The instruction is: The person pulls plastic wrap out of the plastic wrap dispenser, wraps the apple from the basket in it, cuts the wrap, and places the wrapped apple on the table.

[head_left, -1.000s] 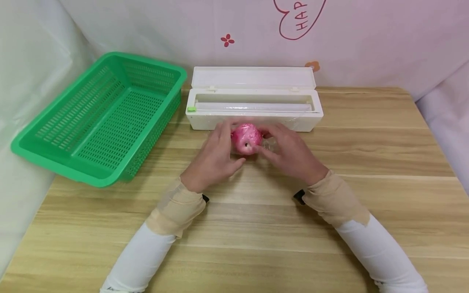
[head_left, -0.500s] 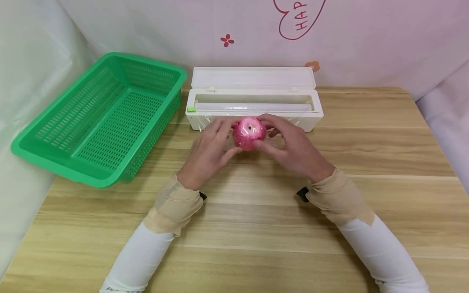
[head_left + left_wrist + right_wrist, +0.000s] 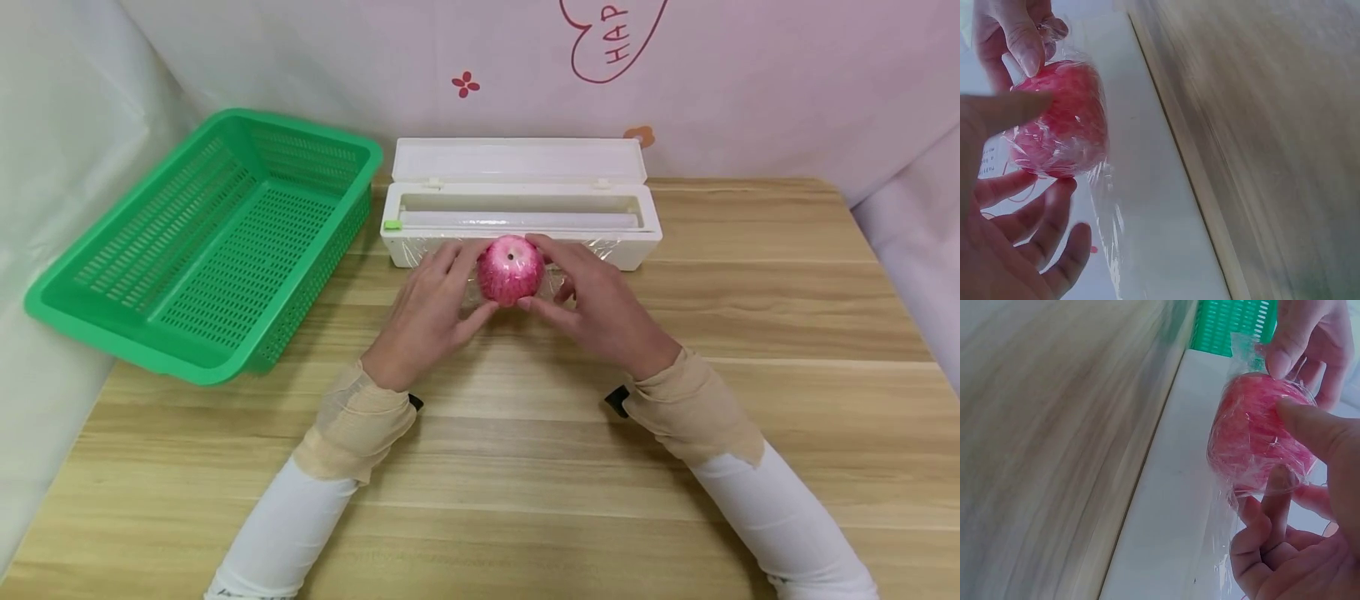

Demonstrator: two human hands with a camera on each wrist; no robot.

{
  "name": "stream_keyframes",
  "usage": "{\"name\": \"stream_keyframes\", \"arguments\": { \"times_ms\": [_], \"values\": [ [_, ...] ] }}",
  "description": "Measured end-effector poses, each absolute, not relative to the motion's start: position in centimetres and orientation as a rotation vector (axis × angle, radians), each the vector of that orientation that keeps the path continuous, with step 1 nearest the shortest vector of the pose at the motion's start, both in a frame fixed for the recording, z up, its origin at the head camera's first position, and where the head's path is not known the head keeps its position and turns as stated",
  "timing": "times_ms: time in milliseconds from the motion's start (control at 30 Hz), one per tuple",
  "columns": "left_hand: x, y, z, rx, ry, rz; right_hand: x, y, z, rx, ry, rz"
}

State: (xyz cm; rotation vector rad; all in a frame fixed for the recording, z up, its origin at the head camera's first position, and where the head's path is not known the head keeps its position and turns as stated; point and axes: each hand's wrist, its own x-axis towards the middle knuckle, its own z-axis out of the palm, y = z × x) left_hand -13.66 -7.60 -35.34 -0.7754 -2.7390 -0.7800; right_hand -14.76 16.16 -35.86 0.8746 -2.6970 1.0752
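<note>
While left hand (image 3: pixel 427 312) and right hand (image 3: pixel 603 308) grip pink apple (image 3: pixel 511 279) between them, clear wrap (image 3: pixel 1244 347) hugs it. White box (image 3: pixel 517 189), lid (image 3: pixel 519 160) up, just past hands. Green basket (image 3: pixel 120 342) to left of left hand.

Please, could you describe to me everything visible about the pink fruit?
The pink fruit looks like an apple: round, streaked, with a paler end around a small dark spot, turned toward the head camera. Clear, wrinkled film covers it and extends past it. The left hand and right hand hold it from both sides, before the open white box.
</note>
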Motion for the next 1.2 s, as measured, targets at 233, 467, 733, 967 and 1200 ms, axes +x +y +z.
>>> {"name": "stream_keyframes", "arguments": {
  "times_ms": [233,467,733,967,1200],
  "values": [
    [-13.7,-7.6,-35.5,-0.714,-2.788,-0.68,-14.6,16.1,-36.1,0.796,-2.725,1.059],
    [-13.8,-7.6,-35.5,-0.776,-2.727,-0.849,-14.5,15.9,-36.1,0.836,-2.634,0.959],
    [-13.8,-7.7,-34.9,-0.847,-2.697,-0.888,-14.6,15.3,-36.2,0.851,-2.529,0.672],
    [-13.7,-7.3,-34.7,-0.811,-2.721,-0.676,-14.8,15.4,-35.9,0.84,-2.49,0.686],
    [-13.5,-6.4,-35.6,-0.676,-2.593,-0.203,-14.9,15.7,-35.2,0.813,-2.54,0.787]
  ]
}}
